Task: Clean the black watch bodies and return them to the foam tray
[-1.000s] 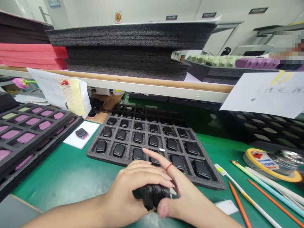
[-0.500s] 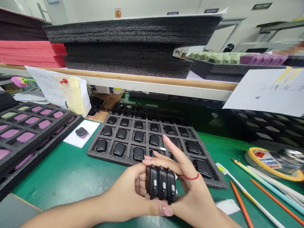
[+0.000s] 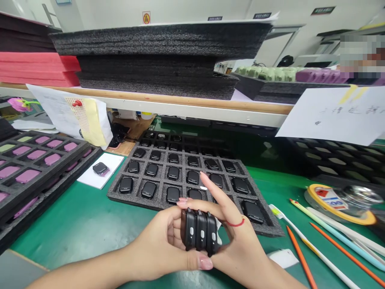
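Observation:
Three black smartwatch cases stand side by side in one stack between my hands, their silver side buttons facing me. My left hand closes round the stack from the left, its thumb running along the bottom. From the right, my right hand grips the same stack, with the index finger stretched out above it and a red string at that finger's base. Just beyond my fingers lies a grey foam tray, its compartments holding more black watch cases. My right hand hides part of its near edge.
At left are stacked foam trays of purple and green pieces, beside a white pad bearing one black watch case. Right lie a toothbrush, orange sticks and a tape roll. A shelf carries black foam sheets.
The whole view has shifted slightly, so most things sit a little further left. Both hands keep the same hold on the stacked watch cases.

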Tool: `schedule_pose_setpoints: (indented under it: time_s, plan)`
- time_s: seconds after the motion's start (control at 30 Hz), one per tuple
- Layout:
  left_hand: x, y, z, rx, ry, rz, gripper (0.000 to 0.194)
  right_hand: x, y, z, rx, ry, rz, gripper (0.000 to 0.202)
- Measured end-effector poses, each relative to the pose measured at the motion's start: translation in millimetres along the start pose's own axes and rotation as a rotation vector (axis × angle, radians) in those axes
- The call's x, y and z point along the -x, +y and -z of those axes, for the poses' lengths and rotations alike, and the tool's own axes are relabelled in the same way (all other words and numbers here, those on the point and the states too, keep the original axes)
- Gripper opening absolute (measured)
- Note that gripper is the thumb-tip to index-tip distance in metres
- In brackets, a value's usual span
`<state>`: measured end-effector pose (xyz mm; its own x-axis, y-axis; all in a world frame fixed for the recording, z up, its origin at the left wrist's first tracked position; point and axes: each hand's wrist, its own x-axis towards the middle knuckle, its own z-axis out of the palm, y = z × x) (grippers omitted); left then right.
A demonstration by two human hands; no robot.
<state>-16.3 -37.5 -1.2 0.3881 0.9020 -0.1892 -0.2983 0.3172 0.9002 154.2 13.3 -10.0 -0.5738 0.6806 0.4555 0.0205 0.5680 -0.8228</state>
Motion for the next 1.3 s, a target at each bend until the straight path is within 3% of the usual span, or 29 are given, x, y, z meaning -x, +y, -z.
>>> schedule_pose_setpoints:
  time_s: [0.47, 0.77, 1.0, 1.17, 1.3]
  plan:
    - [2.0, -0.9, 1.8, 0.048, -0.082, -0.068, 0.051, 0.3, 3.2, 1.1, 0.075, -0.037, 0.069, 0.110]
    - [3.5, -0.5, 0.2, -0.091, 0.014, -0.071, 0.057, -0.9, -0.5, -3.0, 0.128, -0.026, 0.103, 0.107]
    - [1.9, -5.9, -1.3, -0.143, 0.101, -0.057, 0.048, 2.5, 4.2, -5.0, 0.155, -0.052, 0.122, 0.105]
    - [-1.0, 0.3, 0.2, -0.092, -0.012, -0.055, 0.043, 1.9, 2.5, -3.8, 0.214, -0.103, 0.175, 0.095]
    - [-1.7, 3.9, 0.2, -0.244, 0.028, -0.134, 0.030, 3.2, 1.1, -2.0, 0.264, -0.165, 0.245, 0.082]
